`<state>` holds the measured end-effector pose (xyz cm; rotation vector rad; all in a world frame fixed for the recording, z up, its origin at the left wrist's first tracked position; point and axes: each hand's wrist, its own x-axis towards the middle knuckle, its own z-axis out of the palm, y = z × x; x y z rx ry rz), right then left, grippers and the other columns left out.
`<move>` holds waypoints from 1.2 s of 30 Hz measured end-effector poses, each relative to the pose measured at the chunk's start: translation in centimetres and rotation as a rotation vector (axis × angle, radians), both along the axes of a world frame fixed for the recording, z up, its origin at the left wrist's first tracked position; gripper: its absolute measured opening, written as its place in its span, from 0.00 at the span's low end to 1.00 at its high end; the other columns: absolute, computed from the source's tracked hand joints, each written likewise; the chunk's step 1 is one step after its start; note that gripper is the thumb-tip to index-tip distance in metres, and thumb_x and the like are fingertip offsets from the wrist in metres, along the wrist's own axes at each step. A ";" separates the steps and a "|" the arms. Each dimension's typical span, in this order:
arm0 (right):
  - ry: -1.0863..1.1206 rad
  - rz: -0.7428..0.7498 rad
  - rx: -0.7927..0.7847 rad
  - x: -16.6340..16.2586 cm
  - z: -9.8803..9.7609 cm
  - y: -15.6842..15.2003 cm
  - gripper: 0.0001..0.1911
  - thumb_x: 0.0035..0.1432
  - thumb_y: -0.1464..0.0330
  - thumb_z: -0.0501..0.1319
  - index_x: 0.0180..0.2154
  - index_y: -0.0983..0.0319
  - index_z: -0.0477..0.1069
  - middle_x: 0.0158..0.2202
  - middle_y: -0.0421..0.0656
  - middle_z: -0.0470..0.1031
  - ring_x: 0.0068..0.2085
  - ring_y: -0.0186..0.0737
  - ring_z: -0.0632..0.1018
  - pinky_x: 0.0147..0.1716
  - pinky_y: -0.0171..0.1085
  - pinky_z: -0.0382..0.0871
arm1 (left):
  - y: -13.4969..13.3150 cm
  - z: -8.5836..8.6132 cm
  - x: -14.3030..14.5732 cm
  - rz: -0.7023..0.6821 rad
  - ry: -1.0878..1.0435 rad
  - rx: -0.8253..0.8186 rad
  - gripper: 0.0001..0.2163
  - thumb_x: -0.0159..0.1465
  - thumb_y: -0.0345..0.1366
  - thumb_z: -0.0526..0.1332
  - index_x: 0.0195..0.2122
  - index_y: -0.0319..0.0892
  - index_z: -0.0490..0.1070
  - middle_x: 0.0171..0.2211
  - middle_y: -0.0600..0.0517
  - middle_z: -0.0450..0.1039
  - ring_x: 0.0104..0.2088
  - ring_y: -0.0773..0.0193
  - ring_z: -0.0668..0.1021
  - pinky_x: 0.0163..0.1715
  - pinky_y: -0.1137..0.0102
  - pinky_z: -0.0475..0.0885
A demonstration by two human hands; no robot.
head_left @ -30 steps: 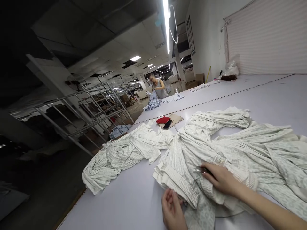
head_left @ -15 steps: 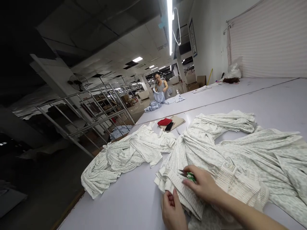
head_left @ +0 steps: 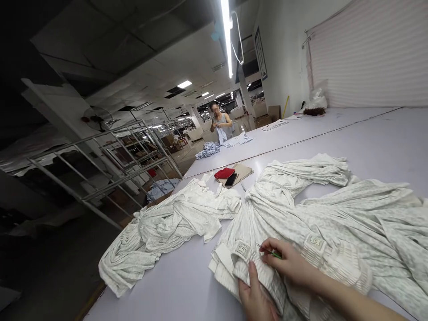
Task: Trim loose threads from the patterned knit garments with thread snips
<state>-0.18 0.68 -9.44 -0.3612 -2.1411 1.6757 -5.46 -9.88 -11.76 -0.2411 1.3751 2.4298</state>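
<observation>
My left hand (head_left: 256, 294) grips the gathered waistband (head_left: 259, 272) of a pale patterned garment, thumb on top and the fingers partly hidden in the cloth. A small label (head_left: 242, 249) with a printed figure sits on that band. Just right of the label, my right hand (head_left: 284, 258) is closed around small green-handled thread snips (head_left: 276, 254), their dark tips pointing left over the band. Under my right forearm lies another elastic waistband (head_left: 337, 263) with a similar label (head_left: 315, 242). The garments' long folds (head_left: 287, 214) spread away from me across the table.
Another heap of pale garments (head_left: 177, 214) lies to the left. Beyond it are a red cloth item (head_left: 224, 173), a black phone (head_left: 231, 180) and a tan folder (head_left: 244, 174). A co-worker (head_left: 220, 122) handles blue cloth (head_left: 207, 150) at the table's far end. A metal rack (head_left: 117, 178) stands left.
My left hand has taken hold of the waistband and lifted it, turning its label into view. My right hand has shifted slightly right with the snips. The co-worker's hands have moved up.
</observation>
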 end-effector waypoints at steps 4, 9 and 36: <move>0.044 -0.008 0.231 2.0 2.0 0.7 0.13 0.57 0.65 0.59 0.44 0.60 0.71 0.42 0.45 0.77 0.43 0.46 0.77 0.44 0.42 0.70 | 0.7 -1.6 1.0 -0.036 0.039 0.067 0.33 0.54 0.43 0.71 0.60 0.46 0.65 0.47 0.45 0.79 0.49 0.51 0.80 0.46 0.64 0.76; 0.114 0.010 0.507 3.4 2.5 0.9 0.12 0.63 0.69 0.55 0.47 0.62 0.72 0.43 0.48 0.76 0.42 0.45 0.78 0.39 0.39 0.71 | 0.8 -3.1 1.5 -0.052 0.078 0.064 0.24 0.53 0.44 0.72 0.50 0.45 0.72 0.41 0.47 0.81 0.45 0.53 0.82 0.46 0.64 0.76; 0.270 -0.080 0.537 2.7 0.2 2.0 0.14 0.67 0.67 0.54 0.49 0.62 0.73 0.42 0.48 0.77 0.41 0.41 0.79 0.39 0.37 0.73 | 1.9 -0.4 2.6 -0.116 0.109 0.035 0.23 0.51 0.41 0.73 0.46 0.41 0.73 0.37 0.45 0.82 0.42 0.52 0.83 0.41 0.66 0.79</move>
